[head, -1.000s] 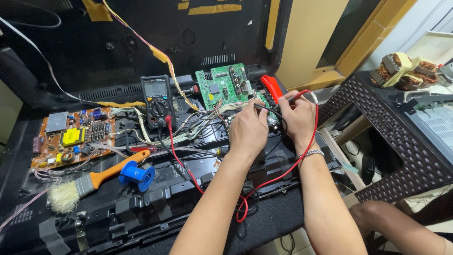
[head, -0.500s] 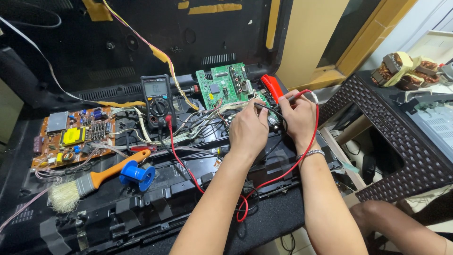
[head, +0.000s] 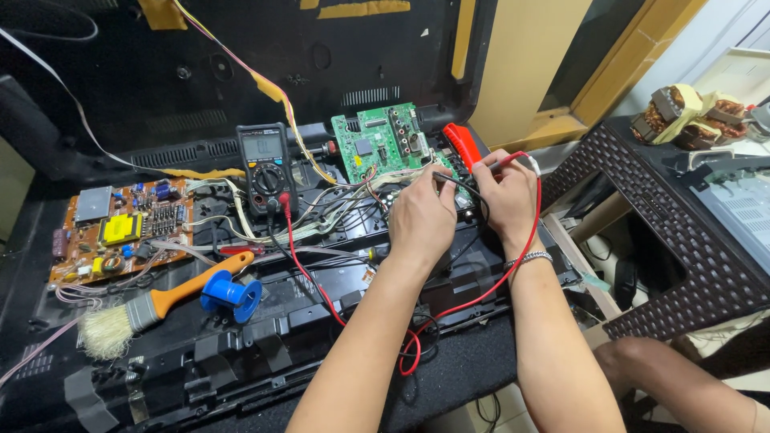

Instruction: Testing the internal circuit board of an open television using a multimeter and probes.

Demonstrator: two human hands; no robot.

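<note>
Opened black appliance back (head: 241,72) lies across the work surface. On its left sits a brown power board (head: 120,232) with a yellow transformer block. An orange-handled brush (head: 152,305) lies in front of that board, a blue solder spool (head: 231,295) just beside the handle. A dark multimeter (head: 265,167) stands upright at centre; its red lead (head: 321,289) loops down across the chassis and up past the right wrist. White ribbon cables and thin wires crowd the space between meter and hands. A dark woven plastic table (head: 674,232) stands to the right, wound coils (head: 690,112) on its top.

Left hand (head: 421,220): fingers pinched narrow on a black probe (head: 459,181), tip angled toward the board edge. Right hand (head: 505,196): closed around a red probe (head: 507,163), a bracelet on the wrist.

Green circuit board (head: 381,143) lies flat at upper centre, just beyond both hands, connectors along its right side, a red-handled tool (head: 461,144) touching that side. Probe contact points are hidden by the hands.
</note>
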